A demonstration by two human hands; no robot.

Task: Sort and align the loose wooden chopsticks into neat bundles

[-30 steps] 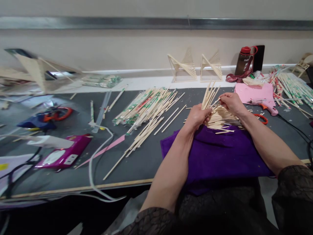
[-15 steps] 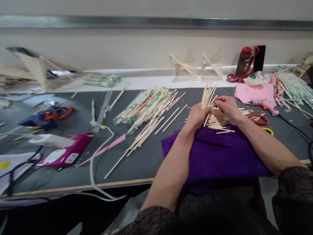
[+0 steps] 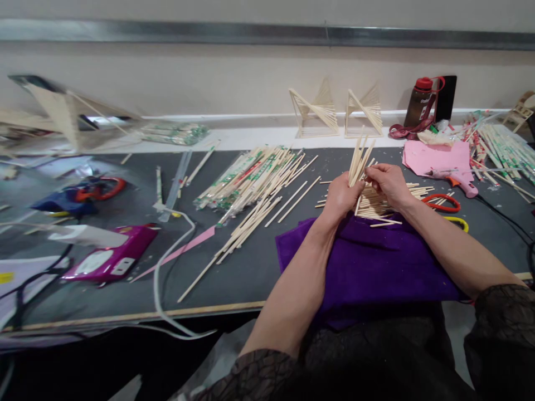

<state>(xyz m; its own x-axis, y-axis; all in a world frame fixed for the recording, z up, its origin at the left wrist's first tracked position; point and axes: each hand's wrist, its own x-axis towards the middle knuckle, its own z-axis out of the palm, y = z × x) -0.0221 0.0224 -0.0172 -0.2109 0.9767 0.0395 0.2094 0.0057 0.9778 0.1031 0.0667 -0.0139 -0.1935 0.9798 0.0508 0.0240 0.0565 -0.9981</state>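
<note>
My left hand [image 3: 343, 195] is wrapped round a bundle of thin wooden sticks [image 3: 359, 161], whose tops fan upward. Close to its right, my right hand [image 3: 387, 181] has its fingertips pinched at the edge of the bundle; whether a stick is between them is too small to tell. Below and behind both hands, a pile of loose sticks [image 3: 374, 203] lies on the dark table. A purple cloth [image 3: 384, 267] spreads under my forearms to the table's front edge.
Wrapped and loose chopsticks [image 3: 254, 178] lie left of centre. Two stick frames [image 3: 315, 114] stand at the wall beside a bottle [image 3: 419, 103]. Rightward are a pink glue gun [image 3: 457, 178] and orange-handled scissors [image 3: 443, 203]. A magenta packet [image 3: 112, 253] lies left.
The bundle in my left hand has shifted and tilted slightly to the right. My left hand has turned a little, and my right hand stays close beside it.
</note>
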